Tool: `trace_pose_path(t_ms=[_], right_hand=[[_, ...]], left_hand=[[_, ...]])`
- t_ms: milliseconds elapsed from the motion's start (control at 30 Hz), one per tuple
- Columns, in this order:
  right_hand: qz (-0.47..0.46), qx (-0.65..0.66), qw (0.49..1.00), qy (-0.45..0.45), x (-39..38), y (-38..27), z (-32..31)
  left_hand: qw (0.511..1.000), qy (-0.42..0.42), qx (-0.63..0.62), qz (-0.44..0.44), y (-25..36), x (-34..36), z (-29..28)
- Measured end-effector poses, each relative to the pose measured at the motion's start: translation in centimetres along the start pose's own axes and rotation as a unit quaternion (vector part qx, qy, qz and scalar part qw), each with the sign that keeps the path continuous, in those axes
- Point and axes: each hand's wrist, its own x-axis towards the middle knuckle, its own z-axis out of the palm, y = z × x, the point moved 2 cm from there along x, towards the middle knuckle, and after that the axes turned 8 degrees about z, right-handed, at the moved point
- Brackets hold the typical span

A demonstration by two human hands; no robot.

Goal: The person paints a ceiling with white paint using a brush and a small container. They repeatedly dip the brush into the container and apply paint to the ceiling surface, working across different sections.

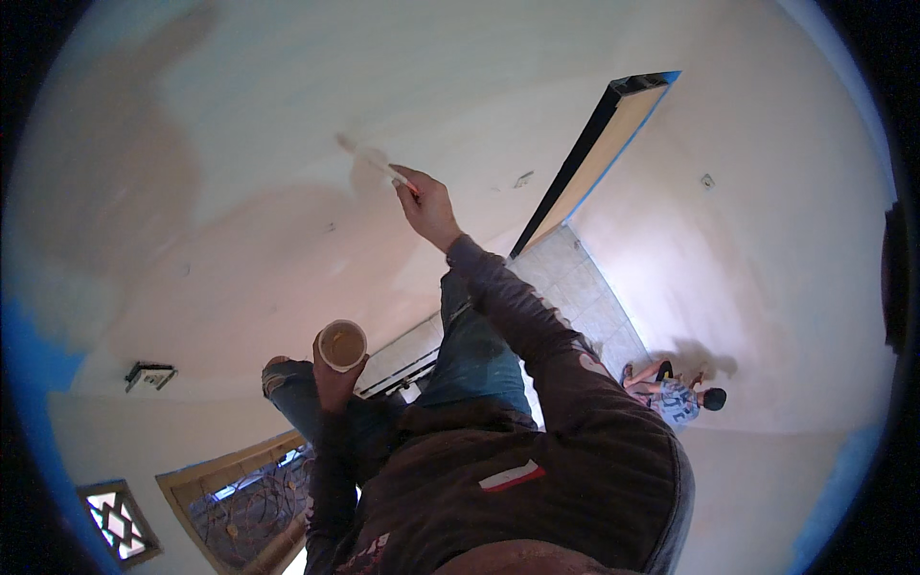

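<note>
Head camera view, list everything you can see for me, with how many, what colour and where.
Brush: one, pale with darker tip, in the right hand
Cup: one, whitish, in the left hand
Walls: several, pale with pinkish-tan areas, all around
Upright panel: one, black and tan, upper right of centre
Wall fittings: at least three, greyish, left, centre and right
Lattice window: one, brown-framed, lower left
Framed opening: one, brown-framed, beside the lattice window
Floor: one, grey-beige, below the panel
Co-worker: one, patterned light top, lower right
Jeans: one pair, blue, centre
Right hand: one, bare, above centre
Left hand: one, bare, left of centre
</note>
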Motion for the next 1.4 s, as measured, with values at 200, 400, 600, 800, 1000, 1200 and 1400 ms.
trace_pose_path(t_ms=[200,400,600,800,1000,1200,1400], right_hand=[[0.004,-0.047,0.992,-0.12,4.6,3.6,-4.8],[0.062,-0.056,0.996,-0.039,11.3,9.1,-13.7],[0.05,-0.181,0.972,0.139,13.7,12.0,-19.9],[0.087,-0.221,0.917,0.32,13.4,14.2,-22.3],[0.061,-0.206,0.949,0.231,11.8,9.9,-10.3],[-0.036,-0.125,0.981,0.145,2.5,0.4,0.3],[-0.071,-0.001,0.991,-0.11,1.3,-1.8,1.3]], left_hand=[[0.999,0.019,0.024,0.008,-0.1,-0.1,-0.2],[0.999,0.022,0.024,0.002,-0.4,-0.2,-0.1],[1.0,0.012,0.028,-0.005,0.3,-0.1,-0.2],[1.0,0.013,0.026,0.007,0.0,0.0,-0.1],[1.0,0.006,0.03,0.004,-0.4,0.0,0.0],[1.0,-0.007,0.009,0.006,-0.4,0.1,0.2],[1.0,0.001,0.019,0.007,-0.5,-0.2,0.1]])
